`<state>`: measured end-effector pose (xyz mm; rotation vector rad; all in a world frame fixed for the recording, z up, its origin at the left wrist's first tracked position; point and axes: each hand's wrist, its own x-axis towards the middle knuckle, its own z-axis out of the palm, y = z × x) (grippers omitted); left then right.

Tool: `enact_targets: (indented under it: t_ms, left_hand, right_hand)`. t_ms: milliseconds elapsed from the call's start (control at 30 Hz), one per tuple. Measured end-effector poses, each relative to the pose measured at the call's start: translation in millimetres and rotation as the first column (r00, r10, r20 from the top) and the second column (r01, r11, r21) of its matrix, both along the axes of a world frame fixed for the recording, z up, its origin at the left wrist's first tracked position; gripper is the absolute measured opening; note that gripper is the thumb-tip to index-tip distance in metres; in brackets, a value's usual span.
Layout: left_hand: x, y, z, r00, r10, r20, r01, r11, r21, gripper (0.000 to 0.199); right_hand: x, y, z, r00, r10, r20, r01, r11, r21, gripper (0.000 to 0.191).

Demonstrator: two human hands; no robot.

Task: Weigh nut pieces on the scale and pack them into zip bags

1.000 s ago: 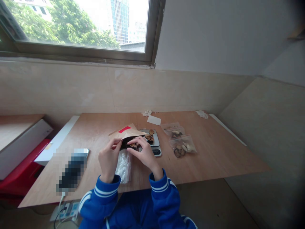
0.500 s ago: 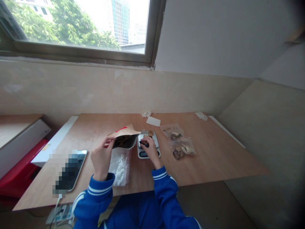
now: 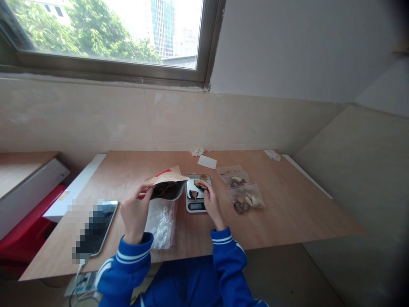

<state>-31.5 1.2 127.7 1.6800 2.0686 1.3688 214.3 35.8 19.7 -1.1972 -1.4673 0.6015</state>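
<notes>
The left hand (image 3: 136, 215) pinches a brown paper bag (image 3: 168, 184) by its top edge. The bag is open and black inside, with dark dried mushroom slices (image 3: 164, 190) in it. The right hand (image 3: 212, 205) has moved from the middle of the scale to its right edge. Its fingers (image 3: 207, 194) are close together, but I cannot tell if they hold a slice. Just past them, more slices (image 3: 200, 184) lie on a small digital scale (image 3: 195, 207). Its numbers are too small to read. The bag has a red strip (image 3: 163, 173), with no words I can read. Right of the right hand are clear zip bags (image 3: 246, 198) with mushroom pieces. Below the left hand is a pile of clear plastic bags (image 3: 161, 224).
</notes>
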Motion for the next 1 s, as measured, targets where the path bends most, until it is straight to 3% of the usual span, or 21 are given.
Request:
enact_targets:
  t_ms: [133, 367, 600, 733, 867, 933, 1000]
  left_hand:
    - [0.0, -0.1, -1.1, 1.000, 0.002, 0.013, -0.002, 1.000, -0.011, 0.019]
    - [0.7, -0.5, -0.7, 1.000, -0.001, 0.012, 0.001, 1.000, -0.015, 0.017]
    - [-0.3, -2.2, 0.1, 1.000, -0.003, 0.016, 0.003, 1.000, -0.016, 0.018]
    - [-0.7, -2.1, -2.0, 1.000, -0.003, 0.014, 0.003, 1.000, -0.005, 0.019]
    - [1.9, -3.0, -4.2, 1.000, -0.016, 0.012, 0.017, 1.000, -0.001, 0.019]
    - [3.6, -3.9, -4.5, 1.000, -0.018, 0.002, 0.018, 1.000, -0.003, 0.018]
    - [4.1, -5.1, -4.8, 1.000, -0.021, -0.008, 0.021, 1.000, 0.000, 0.018]
  right_hand:
    - [10.7, -5.9, -4.9, 0.997, -0.003, -0.080, 0.000, 0.999, -0.034, 0.042]
    - [5.0, -11.6, -7.4, 0.996, 0.094, -0.001, -0.094, 0.992, -0.083, 0.040]
    - [2.3, -4.5, -8.1, 0.999, -0.037, -0.031, 0.037, 0.999, -0.009, 0.034]
    - [2.0, -17.2, 11.2, 0.984, -0.168, 0.060, 0.163, 0.984, 0.075, 0.024]
    - [-27.3, -46.8, 48.4, 0.945, -0.257, -0.202, 0.278, 0.957, 0.080, 0.025]
    - [-51.6, -60.9, 71.1, 0.962, -0.095, -0.257, 0.126, 0.987, 0.104, 0.026]
    - [-75.6, -68.9, 91.2, 0.985, 0.142, -0.100, -0.130, 0.984, 0.120, 0.025]
